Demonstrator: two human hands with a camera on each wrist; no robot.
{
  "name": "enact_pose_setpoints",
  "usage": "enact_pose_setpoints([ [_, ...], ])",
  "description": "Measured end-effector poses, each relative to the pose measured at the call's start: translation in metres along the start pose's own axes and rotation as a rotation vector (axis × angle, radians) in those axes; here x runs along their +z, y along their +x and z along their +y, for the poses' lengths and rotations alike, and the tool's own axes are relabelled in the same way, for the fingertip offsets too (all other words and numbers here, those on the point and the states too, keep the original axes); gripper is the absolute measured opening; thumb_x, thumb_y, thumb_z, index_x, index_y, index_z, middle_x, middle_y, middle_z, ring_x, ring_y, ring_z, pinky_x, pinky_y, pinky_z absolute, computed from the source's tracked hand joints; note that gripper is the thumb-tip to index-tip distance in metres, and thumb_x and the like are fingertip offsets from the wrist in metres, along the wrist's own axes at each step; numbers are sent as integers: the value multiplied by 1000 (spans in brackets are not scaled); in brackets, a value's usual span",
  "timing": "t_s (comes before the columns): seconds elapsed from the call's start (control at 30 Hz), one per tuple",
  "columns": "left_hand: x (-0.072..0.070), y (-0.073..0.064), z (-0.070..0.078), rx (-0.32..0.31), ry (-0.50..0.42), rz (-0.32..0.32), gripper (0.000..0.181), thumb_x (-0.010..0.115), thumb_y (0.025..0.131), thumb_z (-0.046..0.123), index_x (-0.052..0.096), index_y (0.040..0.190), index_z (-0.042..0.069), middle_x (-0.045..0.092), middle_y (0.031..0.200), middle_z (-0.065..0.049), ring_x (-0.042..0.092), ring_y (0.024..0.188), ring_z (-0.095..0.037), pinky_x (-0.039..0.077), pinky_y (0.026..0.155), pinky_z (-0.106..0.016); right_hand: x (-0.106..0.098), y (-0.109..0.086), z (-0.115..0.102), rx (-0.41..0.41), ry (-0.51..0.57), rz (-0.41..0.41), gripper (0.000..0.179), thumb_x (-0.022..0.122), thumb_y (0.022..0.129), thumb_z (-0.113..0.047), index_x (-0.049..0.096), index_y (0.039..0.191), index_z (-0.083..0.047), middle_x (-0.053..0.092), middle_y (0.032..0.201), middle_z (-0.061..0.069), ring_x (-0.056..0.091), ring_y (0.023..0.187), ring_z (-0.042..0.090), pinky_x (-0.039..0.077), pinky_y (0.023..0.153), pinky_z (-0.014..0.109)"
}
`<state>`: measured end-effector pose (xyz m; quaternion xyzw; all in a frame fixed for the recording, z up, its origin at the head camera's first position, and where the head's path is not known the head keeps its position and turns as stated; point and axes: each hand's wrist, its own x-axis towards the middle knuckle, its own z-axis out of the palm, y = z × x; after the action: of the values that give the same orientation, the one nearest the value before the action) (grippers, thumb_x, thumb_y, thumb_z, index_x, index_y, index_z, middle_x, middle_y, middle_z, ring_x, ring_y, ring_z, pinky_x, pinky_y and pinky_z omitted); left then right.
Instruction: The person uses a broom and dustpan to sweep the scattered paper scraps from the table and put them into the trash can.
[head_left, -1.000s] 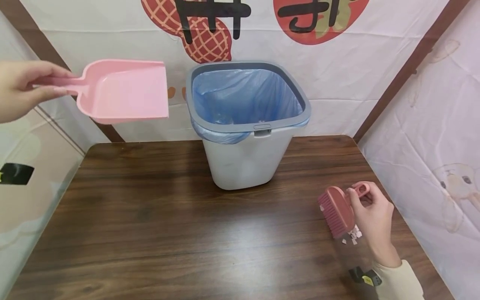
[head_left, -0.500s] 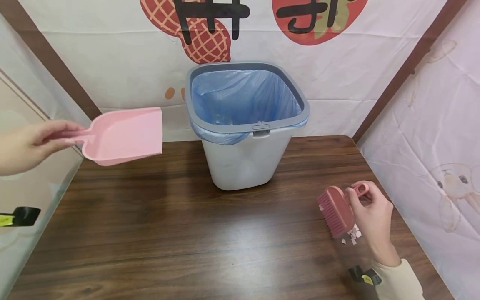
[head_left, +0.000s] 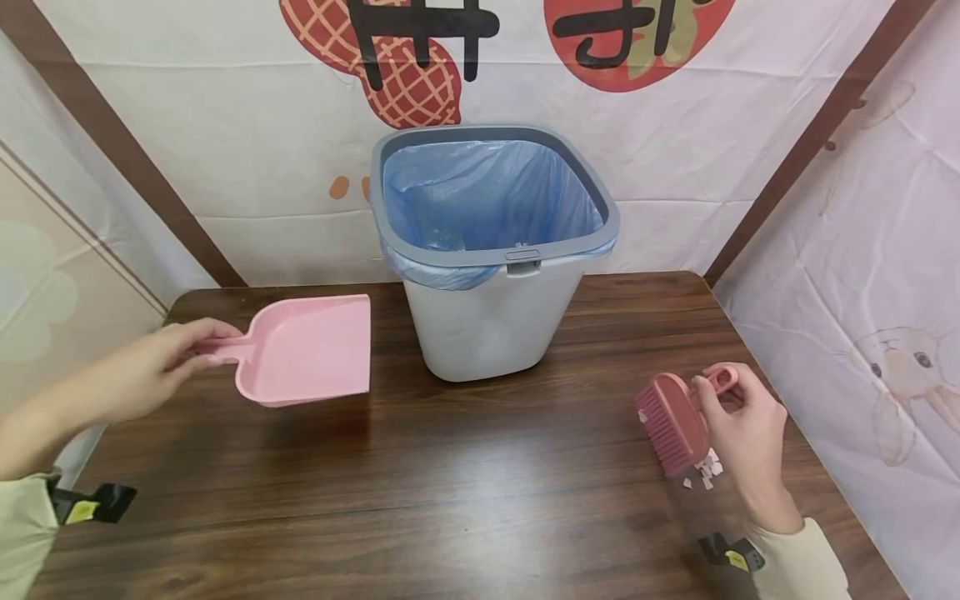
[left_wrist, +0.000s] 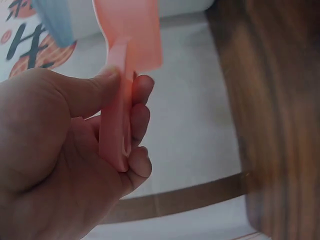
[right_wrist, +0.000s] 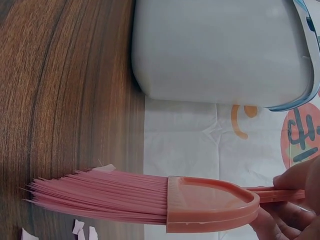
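Observation:
My left hand (head_left: 161,367) grips the handle of a pink dustpan (head_left: 311,350), held above the left part of the table with its flat edge facing right. In the left wrist view the thumb lies along one side of the dustpan handle (left_wrist: 116,120) and the fingers curl round the other. At the right, my right hand (head_left: 746,429) pinches the handle of a small pink brush (head_left: 682,417), bristles down at the table. Several white paper scraps (head_left: 708,468) lie beside the brush, partly behind it. One more scrap (right_wrist: 104,168) sits against the bristles in the right wrist view.
A pale grey bin (head_left: 487,325) lined with a blue bag (head_left: 480,192) stands at the back middle of the brown wooden table (head_left: 420,500). Printed cloth (head_left: 675,167) hangs behind the table and along both sides.
My left hand has lowered the dustpan from beside the bin's rim to close over the table and shifted it to the right. The right hand and brush have stayed in place.

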<state>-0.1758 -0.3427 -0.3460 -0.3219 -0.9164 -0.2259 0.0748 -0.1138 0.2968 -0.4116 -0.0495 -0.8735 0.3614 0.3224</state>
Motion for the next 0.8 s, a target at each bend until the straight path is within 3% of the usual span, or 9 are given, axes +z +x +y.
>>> enact_pose_setpoints([
  [0.2, 29, -9, 10, 36, 30, -21, 37, 74, 83, -10, 65, 111, 13, 61, 89, 22, 51, 80, 2, 41, 69, -18, -1, 0, 0, -6, -10, -3, 11, 75, 88, 1, 67, 95, 3, 71, 80, 13, 58, 69, -17, 46, 61, 3],
  [0.43, 63, -18, 23, 1, 39, -34, 36, 76, 83, -3, 64, 111, 14, 61, 92, 19, 51, 86, -2, 45, 70, -29, -1, 0, -2, -12, -3, -9, 10, 74, 89, 2, 67, 95, 4, 71, 82, 15, 57, 72, -18, 46, 62, 3],
  [0.8, 116, -25, 53, -9, -46, 17, 31, 76, 81, -5, 66, 106, 11, 65, 92, 9, 49, 83, -4, 44, 68, -29, 0, 0, -2, -6, 3, -10, 10, 74, 89, 3, 67, 96, 4, 72, 83, 15, 57, 73, -18, 47, 64, 2],
])
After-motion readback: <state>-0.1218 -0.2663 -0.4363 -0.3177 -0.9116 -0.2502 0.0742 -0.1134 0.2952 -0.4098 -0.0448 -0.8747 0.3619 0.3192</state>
